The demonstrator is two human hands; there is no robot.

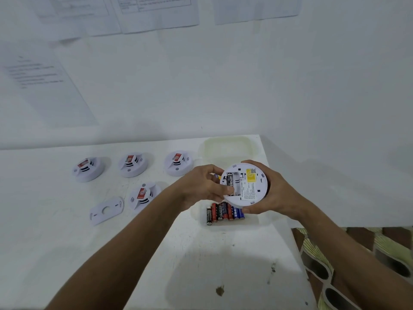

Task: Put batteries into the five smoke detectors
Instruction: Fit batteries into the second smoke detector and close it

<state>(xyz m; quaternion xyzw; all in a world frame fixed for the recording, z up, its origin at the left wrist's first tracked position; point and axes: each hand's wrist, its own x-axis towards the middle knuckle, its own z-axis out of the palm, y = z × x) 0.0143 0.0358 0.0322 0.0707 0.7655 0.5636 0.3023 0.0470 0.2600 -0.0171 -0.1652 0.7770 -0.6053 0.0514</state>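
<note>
My right hand [271,193] holds a white round smoke detector [250,186] back side up, above the battery box. Its open battery bay shows one black battery [230,180] seated at the left. My left hand [201,186] presses its thumb and fingers at that bay's left edge; another battery peeks out behind its fingers. Below the detector, a clear plastic box [254,220] holds several loose batteries [223,212], black, red and blue. Several other detectors lie face up on the table: three in a row [88,168] [133,164] [178,163] and one nearer [144,195].
A detached white back plate [106,210] lies left of the nearer detector. The box's open lid [228,145] rests at the back against the white wall. The table's right edge [292,238] runs beside a patterned floor. Papers hang on the wall.
</note>
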